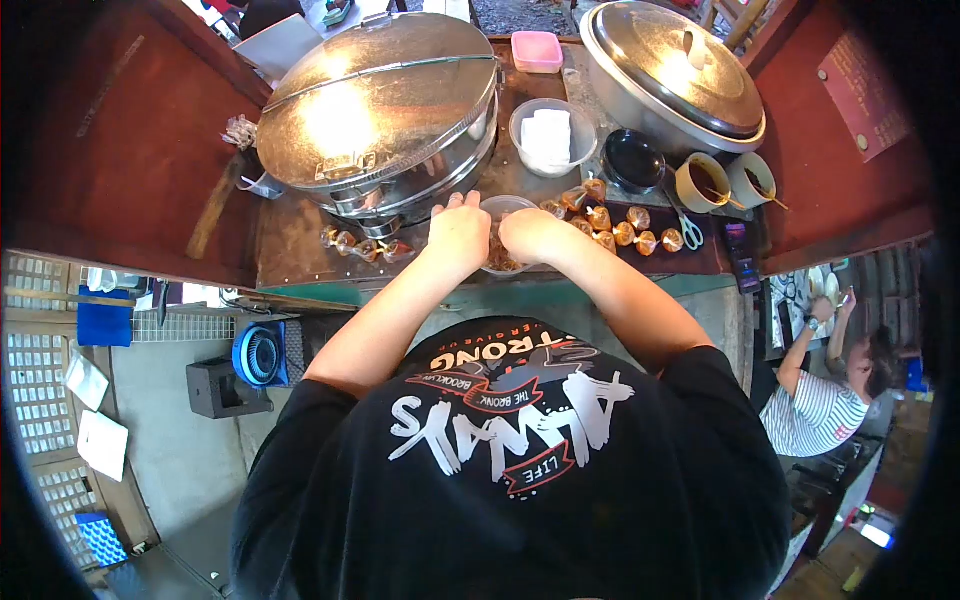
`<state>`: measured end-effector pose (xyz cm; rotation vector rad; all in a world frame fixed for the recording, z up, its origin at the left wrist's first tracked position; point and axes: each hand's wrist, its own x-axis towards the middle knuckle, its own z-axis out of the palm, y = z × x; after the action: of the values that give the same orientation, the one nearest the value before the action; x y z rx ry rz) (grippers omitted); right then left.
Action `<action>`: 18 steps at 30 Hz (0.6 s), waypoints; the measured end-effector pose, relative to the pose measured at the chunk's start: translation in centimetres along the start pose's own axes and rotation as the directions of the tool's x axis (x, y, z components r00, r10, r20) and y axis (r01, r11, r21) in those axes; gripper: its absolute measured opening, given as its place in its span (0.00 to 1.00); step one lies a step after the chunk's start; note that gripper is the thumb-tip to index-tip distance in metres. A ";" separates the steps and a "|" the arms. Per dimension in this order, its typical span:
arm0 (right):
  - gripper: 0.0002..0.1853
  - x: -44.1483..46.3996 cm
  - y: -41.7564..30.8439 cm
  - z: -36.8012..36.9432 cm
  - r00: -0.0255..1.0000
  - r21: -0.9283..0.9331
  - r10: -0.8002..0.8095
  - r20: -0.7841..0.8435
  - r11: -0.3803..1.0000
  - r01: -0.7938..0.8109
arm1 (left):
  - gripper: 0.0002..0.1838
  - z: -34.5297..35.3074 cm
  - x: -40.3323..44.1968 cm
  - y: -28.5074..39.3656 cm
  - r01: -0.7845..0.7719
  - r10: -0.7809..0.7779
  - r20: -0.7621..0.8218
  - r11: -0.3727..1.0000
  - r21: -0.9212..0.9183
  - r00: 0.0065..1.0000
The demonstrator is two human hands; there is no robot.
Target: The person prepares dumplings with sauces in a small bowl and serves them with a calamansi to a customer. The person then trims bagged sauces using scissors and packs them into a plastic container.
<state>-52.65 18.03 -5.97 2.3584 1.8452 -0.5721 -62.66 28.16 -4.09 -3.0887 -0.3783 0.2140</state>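
Note:
A clear round plastic tub (509, 205) stands near the counter's front edge, with brown contents low inside it. My left hand (460, 234) is at its left side, knuckles up, fingers bent forward; whether it holds anything is hidden. Over the tub's right part lies my right hand (528, 236), its fingers reaching down inside and out of sight. Several small tied bags of brown sauce (625, 234) lie on a dark cloth to the right. More such bags (368, 249) sit to the left, below the large steel pot.
Behind stand a large lidded steel pot (385, 110), another lidded pot (680, 75), a bowl with white tissue (547, 138), a pink container (537, 52), a black bowl (632, 160) and two sauce cups (703, 184). Scissors (690, 232) and a phone (741, 257) lie right. Another person (822, 400) is far right.

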 end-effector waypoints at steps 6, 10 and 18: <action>0.13 0.0 0.1 0.0 0.997 -0.049 -0.072 0.027 0.996 0.074 | 0.10 0.7 -0.1 -0.1 -0.004 0.002 -0.034 0.999 -0.033 0.999; 0.12 0.3 0.6 -0.5 0.990 -0.032 -0.095 0.107 0.995 0.099 | 0.10 1.0 -0.2 -0.2 0.009 -0.015 -0.067 0.997 -0.078 0.998; 0.11 1.1 1.2 0.3 0.998 0.015 -0.055 0.021 0.998 0.054 | 0.14 1.4 2.1 -0.9 0.051 -0.028 0.116 0.980 -0.193 0.993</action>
<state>-51.40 18.66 -6.83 2.3078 1.9080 -0.6153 -61.07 29.50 -5.67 -3.2674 -0.4928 0.3735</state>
